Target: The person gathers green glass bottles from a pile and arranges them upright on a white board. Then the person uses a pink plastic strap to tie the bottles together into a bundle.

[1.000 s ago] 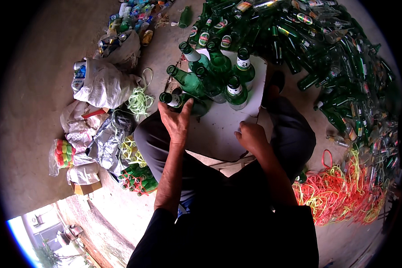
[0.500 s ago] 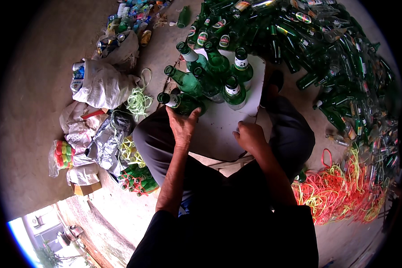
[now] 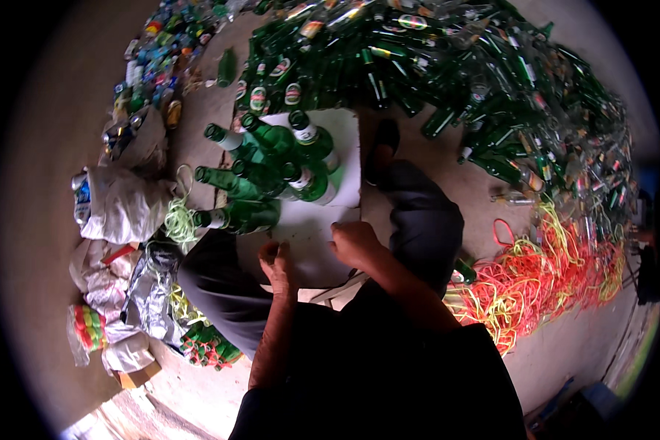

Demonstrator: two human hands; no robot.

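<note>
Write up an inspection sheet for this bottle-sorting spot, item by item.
Surface: white board on the ground between the knees, near part bare.
Job's things: green bottles grouped on the board's far end, some upright, some lying.
Clutter: big bottle pile beyond; white sacks at left; red and yellow cords at right.
Grippers: left hand and right hand over the board, holding nothing visible.
Cables: nothing seen.
Surroundings: bare concrete floor; small cans heaped far left.

A: What's out past the left hand point(image 3: 277, 265)?
B: White sacks point(image 3: 125, 209) to its left, a heap of green bottles point(image 3: 491, 95) beyond.
A: And right of the right hand point(image 3: 356, 246)?
B: Tangled orange and yellow cords point(image 3: 557, 279).
</note>
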